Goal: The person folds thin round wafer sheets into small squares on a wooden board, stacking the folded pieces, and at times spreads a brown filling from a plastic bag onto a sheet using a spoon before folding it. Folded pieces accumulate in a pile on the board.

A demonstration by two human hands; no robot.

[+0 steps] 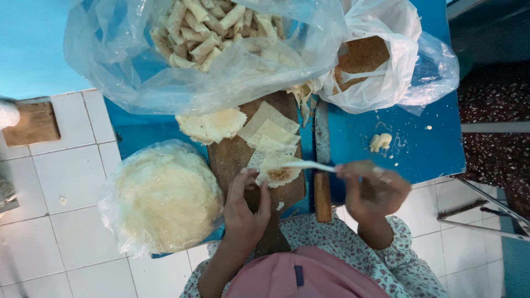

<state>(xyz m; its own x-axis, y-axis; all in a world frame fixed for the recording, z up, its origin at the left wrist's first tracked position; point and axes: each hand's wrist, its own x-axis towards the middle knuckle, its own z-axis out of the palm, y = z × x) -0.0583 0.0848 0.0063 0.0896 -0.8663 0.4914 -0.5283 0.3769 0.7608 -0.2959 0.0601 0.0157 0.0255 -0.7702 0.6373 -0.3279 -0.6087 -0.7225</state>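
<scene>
Wrapper (pixel 279 168) pale, thin, brown-filled.
</scene>
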